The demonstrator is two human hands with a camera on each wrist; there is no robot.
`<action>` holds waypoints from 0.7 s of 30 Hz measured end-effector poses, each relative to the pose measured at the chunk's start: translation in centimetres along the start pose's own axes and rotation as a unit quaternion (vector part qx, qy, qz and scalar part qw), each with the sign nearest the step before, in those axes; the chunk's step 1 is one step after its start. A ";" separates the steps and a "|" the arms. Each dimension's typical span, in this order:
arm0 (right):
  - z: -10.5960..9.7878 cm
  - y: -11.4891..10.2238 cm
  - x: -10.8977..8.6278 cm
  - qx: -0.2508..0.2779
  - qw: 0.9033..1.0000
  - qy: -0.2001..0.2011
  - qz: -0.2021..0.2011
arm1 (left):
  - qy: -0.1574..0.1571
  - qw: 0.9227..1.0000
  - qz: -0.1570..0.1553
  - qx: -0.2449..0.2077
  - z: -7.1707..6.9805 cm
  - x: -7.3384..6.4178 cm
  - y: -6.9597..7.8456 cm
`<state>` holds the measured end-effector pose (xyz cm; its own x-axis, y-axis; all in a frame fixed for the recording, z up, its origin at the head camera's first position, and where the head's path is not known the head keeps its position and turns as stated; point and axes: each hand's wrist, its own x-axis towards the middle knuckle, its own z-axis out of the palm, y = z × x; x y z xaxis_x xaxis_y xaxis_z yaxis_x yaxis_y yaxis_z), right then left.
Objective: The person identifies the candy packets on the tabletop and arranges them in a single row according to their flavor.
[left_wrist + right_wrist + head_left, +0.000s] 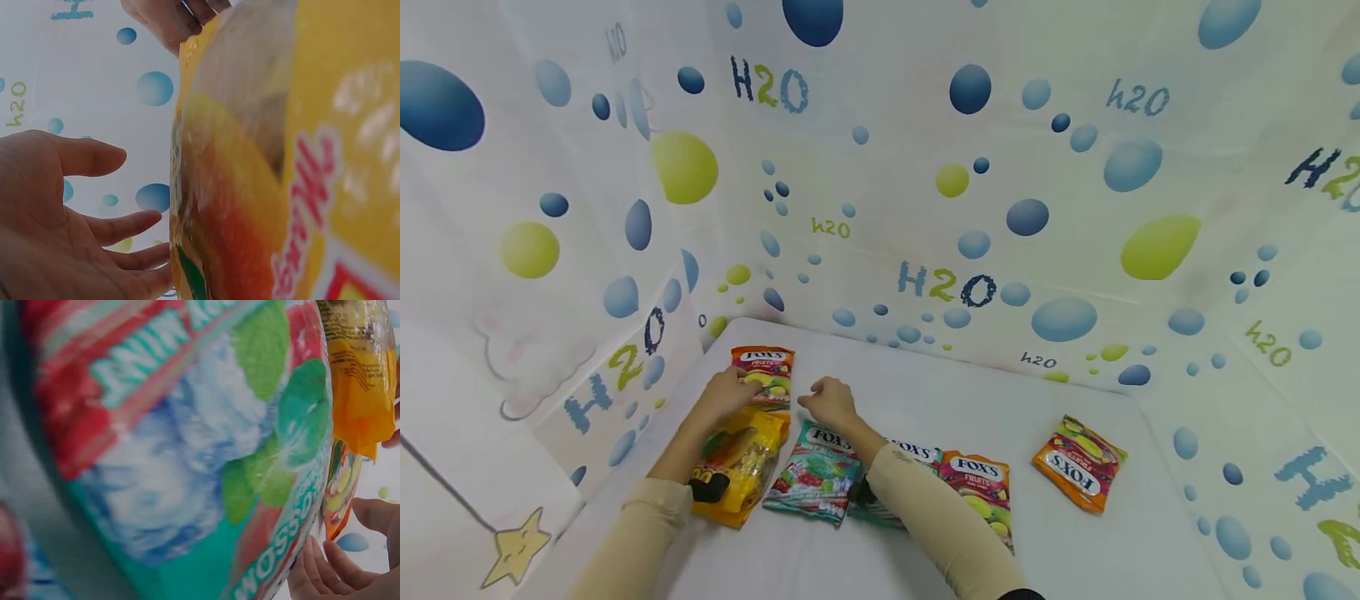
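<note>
My left hand (730, 393) is over the red-and-orange Fox's Fruits candy bag (766, 365) at the far left, fingers at its edge. In the left wrist view, that hand (75, 219) has its thumb and fingers spread loosely. Under my left forearm lies a yellow mango-print candy bag (745, 458). My right hand (831, 402) hovers just behind a green mint candy bag (816, 475), holding nothing. In the right wrist view, this hand's fingers (334, 562) are loosely bent. The mint bag (187, 456) fills much of that view.
Right of the first mint bag, another green Fox's bag (880, 512) is partly hidden by my right arm. Beside it lies a Fox's Fruits bag (977, 483). One more Fruits bag (1081, 462) sits apart, upside down, on the white table (925, 392). Printed curtains surround the table.
</note>
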<state>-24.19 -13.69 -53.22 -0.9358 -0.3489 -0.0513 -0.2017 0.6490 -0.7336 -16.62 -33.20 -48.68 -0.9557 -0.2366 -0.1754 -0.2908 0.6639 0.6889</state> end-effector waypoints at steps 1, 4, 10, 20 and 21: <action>0.1 -0.2 0.2 0.002 1.000 0.001 0.001 | -0.003 1.000 -0.001 -0.001 -0.2 0.1 -0.1; 0.3 -0.7 0.6 -0.003 1.000 0.000 0.010 | -0.009 1.000 0.001 0.005 -0.6 0.5 -0.4; 0.8 -1.9 1.3 -0.028 0.999 -0.010 0.024 | -0.015 1.000 -0.006 -0.005 -0.9 1.4 -0.5; 2.2 -3.3 2.8 0.001 0.998 -0.023 0.066 | -0.031 0.997 0.014 -0.074 -1.4 2.6 -0.5; 2.3 -3.4 2.9 0.005 0.998 -0.024 0.065 | -0.034 0.996 0.013 -0.079 -1.4 2.7 -0.6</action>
<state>-25.50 -18.47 -52.42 -0.9390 -0.2941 -0.1783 -0.0763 0.6836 -0.7259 -18.95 -35.23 -48.53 -0.9651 -0.1690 -0.1999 -0.2606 0.5484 0.7946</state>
